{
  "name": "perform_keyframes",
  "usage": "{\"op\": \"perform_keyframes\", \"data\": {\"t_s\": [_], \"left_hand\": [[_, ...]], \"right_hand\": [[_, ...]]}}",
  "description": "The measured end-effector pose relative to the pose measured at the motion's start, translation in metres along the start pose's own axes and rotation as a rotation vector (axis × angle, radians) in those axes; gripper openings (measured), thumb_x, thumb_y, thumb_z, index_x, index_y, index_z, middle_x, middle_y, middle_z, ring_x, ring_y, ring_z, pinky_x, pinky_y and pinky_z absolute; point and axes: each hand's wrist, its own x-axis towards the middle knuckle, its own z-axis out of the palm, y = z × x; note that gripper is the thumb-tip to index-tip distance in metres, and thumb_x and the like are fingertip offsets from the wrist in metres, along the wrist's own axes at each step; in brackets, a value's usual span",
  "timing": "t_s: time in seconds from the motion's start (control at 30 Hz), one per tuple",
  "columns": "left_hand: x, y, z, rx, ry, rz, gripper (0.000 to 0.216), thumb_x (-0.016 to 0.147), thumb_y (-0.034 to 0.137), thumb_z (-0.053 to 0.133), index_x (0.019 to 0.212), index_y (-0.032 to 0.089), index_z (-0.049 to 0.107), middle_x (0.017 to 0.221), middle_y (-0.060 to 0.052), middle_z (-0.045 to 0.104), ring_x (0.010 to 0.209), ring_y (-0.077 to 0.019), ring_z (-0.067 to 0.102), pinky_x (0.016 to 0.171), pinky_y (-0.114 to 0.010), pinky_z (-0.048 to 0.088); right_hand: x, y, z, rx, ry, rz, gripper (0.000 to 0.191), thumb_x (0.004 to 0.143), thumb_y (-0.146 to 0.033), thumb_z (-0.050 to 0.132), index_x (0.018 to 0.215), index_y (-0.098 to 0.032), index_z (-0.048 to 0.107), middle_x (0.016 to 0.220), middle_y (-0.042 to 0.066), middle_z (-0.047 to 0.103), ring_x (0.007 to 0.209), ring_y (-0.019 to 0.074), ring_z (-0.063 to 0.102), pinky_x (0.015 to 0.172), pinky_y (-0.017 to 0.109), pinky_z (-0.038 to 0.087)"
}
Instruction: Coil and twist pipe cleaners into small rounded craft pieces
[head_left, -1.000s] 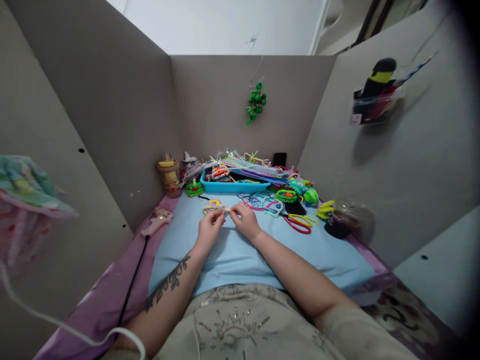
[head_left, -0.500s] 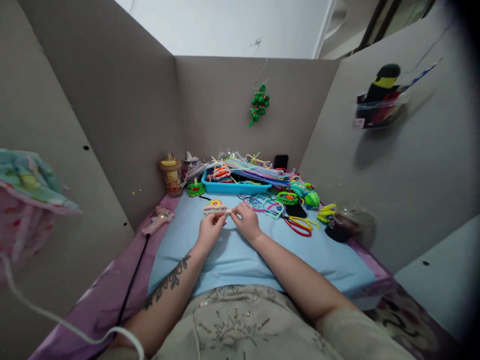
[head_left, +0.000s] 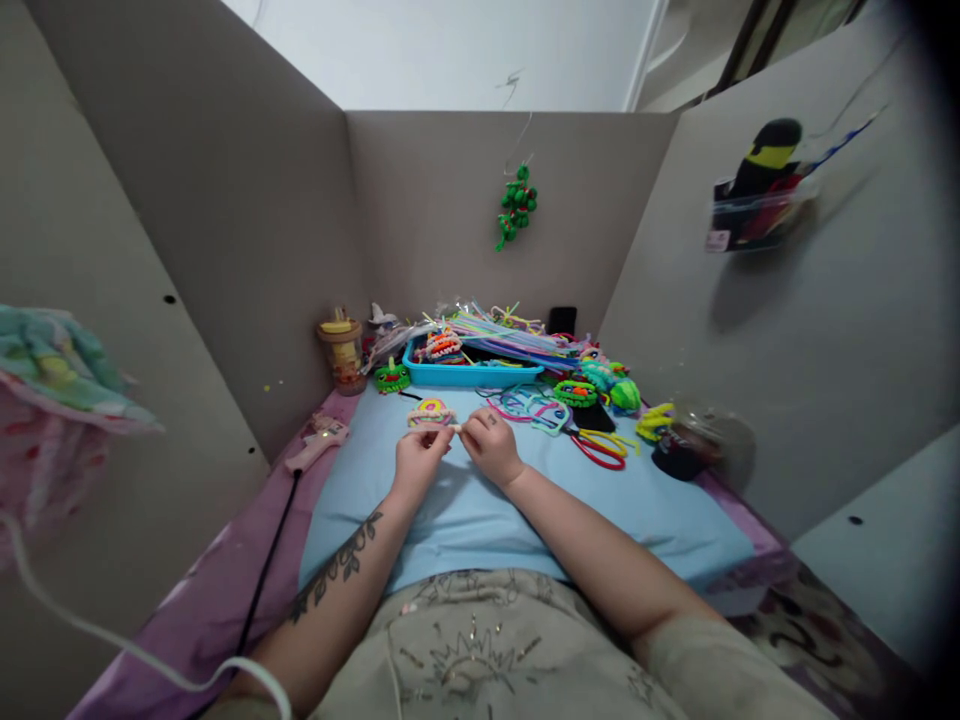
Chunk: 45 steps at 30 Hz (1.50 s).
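My left hand point(head_left: 417, 458) and my right hand point(head_left: 491, 448) meet over the light blue mat point(head_left: 480, 505), both pinched on a small pale fuzzy piece point(head_left: 455, 428) between their fingertips. Just beyond my left hand lies a small pink and yellow pipe-cleaner craft point(head_left: 430, 411). The piece itself is too small to make out in detail.
A blue tray point(head_left: 465, 372) heaped with coloured pipe cleaners stands at the back. Green craft pieces point(head_left: 592, 382), red and yellow loops point(head_left: 604, 445), a dark bowl point(head_left: 675, 455), a jar point(head_left: 341, 350) and a glue gun point(head_left: 315, 440) surround the mat. Cardboard walls enclose three sides.
My hands have stayed pinched together in the same place; only the fingers shifted slightly. The view wobbled a little.
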Motion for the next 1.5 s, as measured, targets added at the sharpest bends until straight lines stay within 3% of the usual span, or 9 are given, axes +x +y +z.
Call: {"op": "perform_keyframes", "data": {"t_s": [0.2, 0.4, 0.57, 0.93, 1.5], "left_hand": [[0.000, -0.006, 0.001, -0.041, -0.022, 0.058, 0.029, 0.077, 0.040, 0.060, 0.083, 0.013, 0.068, 0.066, -0.004, 0.065, 0.061, -0.0143, 0.060, 0.058, -0.023, 0.047], [0.002, -0.015, 0.002, -0.046, -0.002, 0.145, 0.024, 0.079, 0.036, 0.059, 0.087, 0.015, 0.064, 0.077, -0.005, 0.066, 0.067, -0.0151, 0.061, 0.064, -0.026, 0.049], [0.000, -0.007, 0.001, -0.016, -0.036, 0.187, 0.022, 0.080, 0.034, 0.059, 0.090, 0.016, 0.064, 0.084, -0.006, 0.068, 0.074, -0.0169, 0.064, 0.070, -0.028, 0.051], [0.002, -0.006, 0.001, -0.073, -0.030, 0.003, 0.023, 0.075, 0.033, 0.062, 0.085, 0.013, 0.068, 0.074, -0.007, 0.071, 0.069, -0.0190, 0.067, 0.065, -0.029, 0.053], [0.002, 0.005, 0.000, -0.109, -0.019, -0.083, 0.028, 0.069, 0.038, 0.068, 0.079, 0.012, 0.071, 0.069, -0.007, 0.072, 0.066, -0.0202, 0.068, 0.064, -0.030, 0.055]], "right_hand": [[0.000, 0.002, 0.004, 0.140, 0.034, 0.024, 0.003, 0.080, -0.018, 0.053, 0.082, -0.020, 0.053, 0.078, 0.005, 0.057, 0.079, 0.0199, 0.053, 0.071, 0.032, 0.044], [0.002, 0.000, -0.002, 0.258, 0.000, 0.045, 0.012, 0.084, -0.025, 0.053, 0.095, -0.019, 0.054, 0.086, 0.007, 0.060, 0.085, 0.0205, 0.054, 0.075, 0.034, 0.045], [0.005, -0.002, -0.006, 0.264, -0.073, 0.041, 0.014, 0.090, -0.025, 0.045, 0.087, -0.020, 0.058, 0.083, 0.006, 0.060, 0.083, 0.0194, 0.054, 0.076, 0.033, 0.044], [0.004, 0.002, -0.001, 0.172, -0.010, 0.134, 0.016, 0.091, -0.027, 0.046, 0.083, -0.019, 0.058, 0.079, 0.006, 0.059, 0.080, 0.0190, 0.052, 0.073, 0.032, 0.042], [0.002, 0.002, 0.003, 0.106, -0.004, 0.114, 0.011, 0.087, -0.026, 0.052, 0.079, -0.020, 0.056, 0.076, 0.005, 0.058, 0.078, 0.0195, 0.053, 0.069, 0.031, 0.042]]}}
